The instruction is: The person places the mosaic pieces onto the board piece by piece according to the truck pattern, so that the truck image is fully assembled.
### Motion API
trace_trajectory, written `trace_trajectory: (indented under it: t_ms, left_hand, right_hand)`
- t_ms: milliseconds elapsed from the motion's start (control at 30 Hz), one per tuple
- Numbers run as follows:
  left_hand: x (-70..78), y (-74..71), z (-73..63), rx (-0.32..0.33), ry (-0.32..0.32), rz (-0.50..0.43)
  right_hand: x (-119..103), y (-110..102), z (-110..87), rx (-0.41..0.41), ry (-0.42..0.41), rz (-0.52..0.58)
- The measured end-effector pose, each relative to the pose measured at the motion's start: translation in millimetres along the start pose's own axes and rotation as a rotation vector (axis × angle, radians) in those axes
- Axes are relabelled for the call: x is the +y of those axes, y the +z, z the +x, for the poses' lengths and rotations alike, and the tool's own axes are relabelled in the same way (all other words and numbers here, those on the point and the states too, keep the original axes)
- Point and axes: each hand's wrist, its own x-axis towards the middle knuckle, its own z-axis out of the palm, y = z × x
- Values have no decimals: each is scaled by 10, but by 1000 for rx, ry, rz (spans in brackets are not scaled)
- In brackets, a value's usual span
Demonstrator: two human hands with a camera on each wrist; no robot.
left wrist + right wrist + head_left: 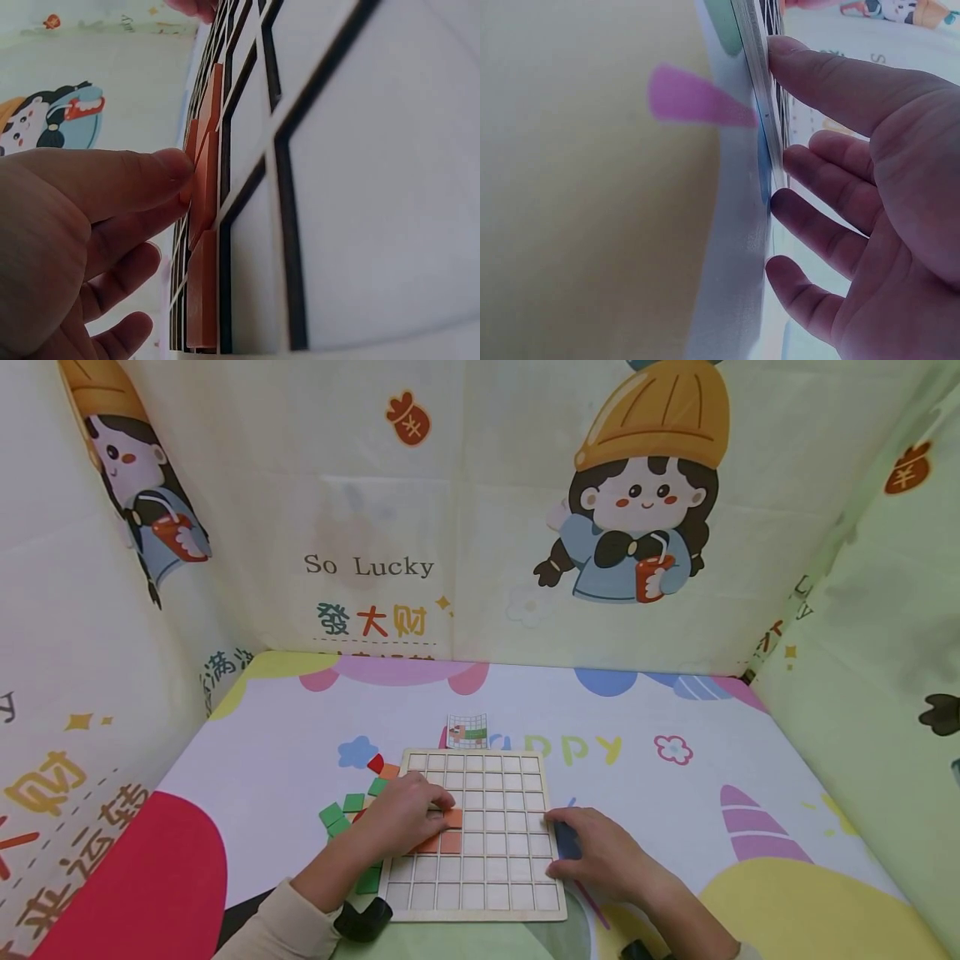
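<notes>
A wooden grid board point(497, 867) lies flat on the table, with orange square tiles point(451, 842) in some cells left of its middle. Over these tiles is my left hand point(405, 817); in the left wrist view its thumb and forefinger pinch an orange tile point(190, 154) among the others. Part of that tile is hidden by the thumb. At the board's right edge, my right hand point(600, 852) rests with thumb and fingers extended and spread. The right wrist view shows its thumb point(817, 71) against the board's side.
Loose green tiles point(354, 802) lie left of the board, partly behind my left forearm. A red piece point(376, 763) and an orange piece point(389, 772) are near its upper left corner. A small card with a coloured grid pattern point(467, 732) stands behind the board.
</notes>
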Motion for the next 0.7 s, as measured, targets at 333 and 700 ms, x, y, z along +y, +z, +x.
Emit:
trace_trajectory:
  t_ms: [333,700]
  left_hand:
    - [6,14,10,2,-10,22]
    - [-2,11,4,4,-7,-8]
  right_hand:
    - [13,12,2,5,-4,0]
    - [19,19,6,4,-6,2]
